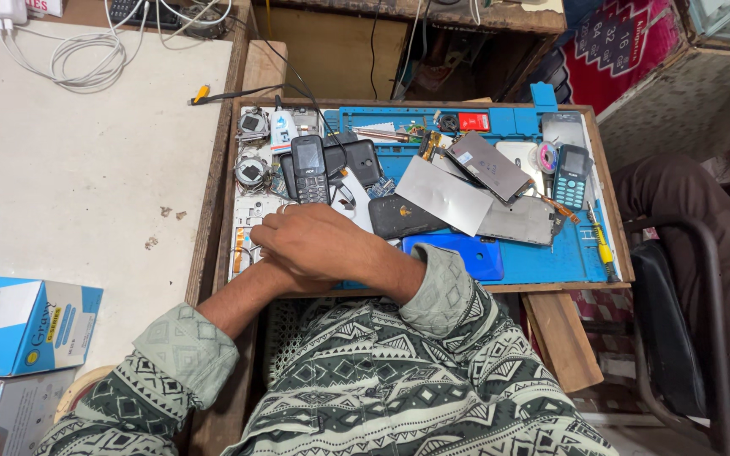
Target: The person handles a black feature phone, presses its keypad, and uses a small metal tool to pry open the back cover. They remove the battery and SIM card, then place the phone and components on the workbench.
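Note:
My arms are crossed over the front of a wooden work tray [619, 228]. My right hand [318, 245] reaches leftwards, palm down and fingers curled, and lies on my left wrist [274, 279]. The left hand itself is hidden beneath it. Whether either hand holds anything is not visible. Just beyond the right hand's knuckles stands a black keypad phone [308, 169]. A black phone cover [399, 216] and a blue back cover [471, 253] lie to the right of my right forearm. A white phone frame [242, 230] lies by the fingertips.
A blue mat [551, 253] lines the tray, with silver screen plates [445, 198], a teal keypad phone [571, 173] and a yellow-handled screwdriver [604, 245]. Left is a white table [86, 186] with cables [86, 55] and a blue box [19, 325]. A black chair frame [707, 295] and another person's leg [694, 198] are at the right.

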